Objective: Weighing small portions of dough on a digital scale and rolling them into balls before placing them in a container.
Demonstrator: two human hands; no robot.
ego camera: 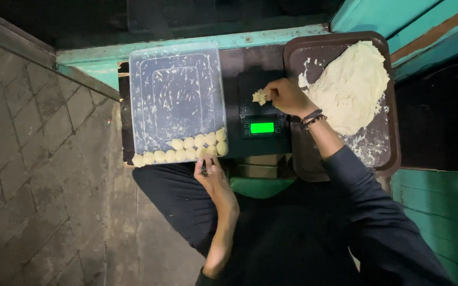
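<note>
Right hand (288,97) fingers pinched a dough piece (260,97) over the scale (261,108) for weighing; left hand (214,177), fingers together, steadied the clear tray (176,100)

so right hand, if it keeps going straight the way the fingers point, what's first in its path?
The right hand points left, holding a small dough piece over the black scale. Straight on, it would probably cross the scale platform and first meet the clear plastic tray; height above the scale is unclear.

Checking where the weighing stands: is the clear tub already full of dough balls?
No: the dough balls fill only the near edge of the clear tub, the rest being bare.
</note>
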